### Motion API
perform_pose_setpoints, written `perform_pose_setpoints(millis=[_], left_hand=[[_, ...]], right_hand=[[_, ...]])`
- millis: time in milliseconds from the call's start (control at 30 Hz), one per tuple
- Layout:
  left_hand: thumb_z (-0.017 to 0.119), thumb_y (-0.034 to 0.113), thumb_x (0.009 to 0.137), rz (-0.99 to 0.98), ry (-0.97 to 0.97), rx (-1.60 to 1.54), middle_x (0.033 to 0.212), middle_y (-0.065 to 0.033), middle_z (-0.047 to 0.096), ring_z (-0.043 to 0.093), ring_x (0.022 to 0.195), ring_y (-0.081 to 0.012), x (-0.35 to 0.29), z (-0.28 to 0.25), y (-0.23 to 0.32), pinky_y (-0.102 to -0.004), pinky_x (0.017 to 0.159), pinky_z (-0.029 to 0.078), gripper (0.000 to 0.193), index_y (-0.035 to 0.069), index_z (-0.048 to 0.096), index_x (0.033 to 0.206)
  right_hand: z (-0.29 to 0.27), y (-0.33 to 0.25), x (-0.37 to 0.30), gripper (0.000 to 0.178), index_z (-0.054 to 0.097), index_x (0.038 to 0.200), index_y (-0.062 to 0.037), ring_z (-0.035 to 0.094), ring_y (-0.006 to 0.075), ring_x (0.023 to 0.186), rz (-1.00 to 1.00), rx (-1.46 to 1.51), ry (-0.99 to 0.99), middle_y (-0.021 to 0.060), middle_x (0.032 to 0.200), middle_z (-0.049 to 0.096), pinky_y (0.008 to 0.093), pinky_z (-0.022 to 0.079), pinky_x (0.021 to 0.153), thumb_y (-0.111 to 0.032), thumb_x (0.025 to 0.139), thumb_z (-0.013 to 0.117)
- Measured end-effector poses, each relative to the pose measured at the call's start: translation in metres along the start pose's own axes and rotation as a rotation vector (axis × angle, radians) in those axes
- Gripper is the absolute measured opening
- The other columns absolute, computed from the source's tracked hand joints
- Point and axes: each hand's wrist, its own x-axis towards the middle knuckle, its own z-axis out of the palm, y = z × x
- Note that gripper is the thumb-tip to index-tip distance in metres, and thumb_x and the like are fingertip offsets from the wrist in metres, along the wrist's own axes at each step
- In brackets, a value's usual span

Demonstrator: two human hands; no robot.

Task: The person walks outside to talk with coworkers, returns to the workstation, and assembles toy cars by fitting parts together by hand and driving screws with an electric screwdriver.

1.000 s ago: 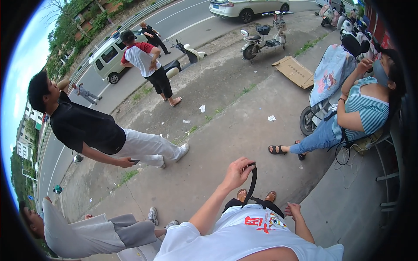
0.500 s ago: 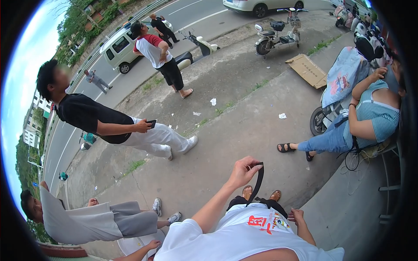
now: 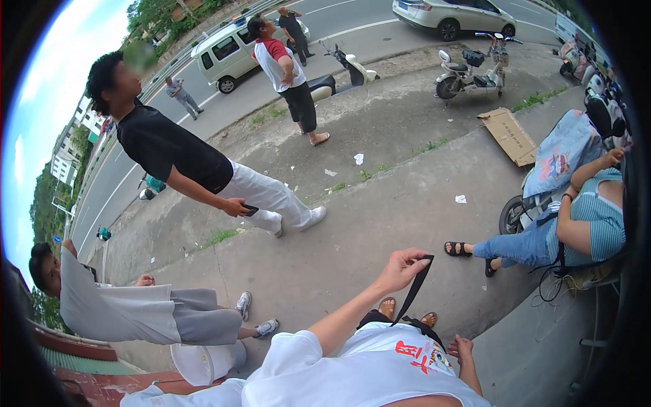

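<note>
My left hand (image 3: pixel 405 269) is raised in front of my body, thumb and fingers pinched on one end of a black strap (image 3: pixel 415 293). The strap slants down from my fingertips to my dark waistband, below the hem of my white T-shirt (image 3: pixel 366 359). Low beside my right hip is my right hand (image 3: pixel 461 347), its fingers loosely bent and apart, with nothing visible in them. It is close to the waist but looks separate from the raised strap. My feet in brown sandals (image 3: pixel 386 308) show beyond the shirt.
A person in black (image 3: pixel 176 149) holding a phone stands at left; another in grey (image 3: pixel 135 308) is nearer, by a white bucket (image 3: pixel 203 363). At right a seated person (image 3: pixel 576 217) is beside a covered scooter (image 3: pixel 559 156) and flattened cardboard (image 3: pixel 508 136). Vehicles line the road (image 3: pixel 339 27).
The view has shifted, so the surroundings sit further right. My left hand still pinches the strap, which now looks straighter and tauter. More of the white bucket shows at lower left.
</note>
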Motion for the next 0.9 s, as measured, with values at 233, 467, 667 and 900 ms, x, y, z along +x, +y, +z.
perform_pose_setpoints(millis=[233,467,667,900], left_hand=[[0.058,0.015,0.096,-0.118,-0.002,-0.174,0.088,0.0023,0.066,0.056,0.077,-0.0029,-0.008,-0.002,-0.008,-0.0205,0.070,0.047,0.023,-0.001,0.067,0.110],[0.054,0.016,0.098,-0.045,0.029,-0.152,0.082,0.0040,0.062,0.050,0.072,-0.0027,-0.016,-0.018,0.006,-0.0219,0.062,0.043,0.024,-0.002,0.065,0.110],[0.052,0.015,0.098,-0.005,0.183,-0.227,0.082,0.0039,0.062,0.051,0.073,-0.0028,-0.043,-0.034,-0.008,-0.0218,0.064,0.044,0.024,-0.002,0.065,0.108],[0.055,0.016,0.097,-0.066,0.284,-0.247,0.083,0.0035,0.063,0.052,0.075,-0.0032,-0.065,-0.048,-0.013,-0.0223,0.065,0.044,0.023,-0.002,0.066,0.105]], right_hand=[[-0.001,0.003,-0.007,0.032,0.056,0.099,-0.0022,0.067,0.0232,0.071,0.043,-0.104,0.001,0.0122,0.089,0.065,0.0380,0.058,0.054,-0.032,0.091,0.063],[0.011,-0.012,-0.007,0.034,0.059,0.098,-0.0048,0.065,0.0220,0.072,-0.032,-0.396,-0.052,0.0115,0.090,0.066,0.0397,0.055,0.058,-0.038,0.090,0.063],[0.015,-0.050,0.018,0.037,0.058,0.097,-0.0049,0.066,0.0209,0.071,-0.026,-0.304,-0.135,0.0099,0.090,0.066,0.0367,0.056,0.056,-0.041,0.090,0.062],[0.027,-0.082,0.036,0.037,0.058,0.100,-0.0049,0.066,0.0212,0.072,-0.088,-0.308,-0.150,0.0096,0.089,0.065,0.0369,0.056,0.056,-0.041,0.090,0.063]])
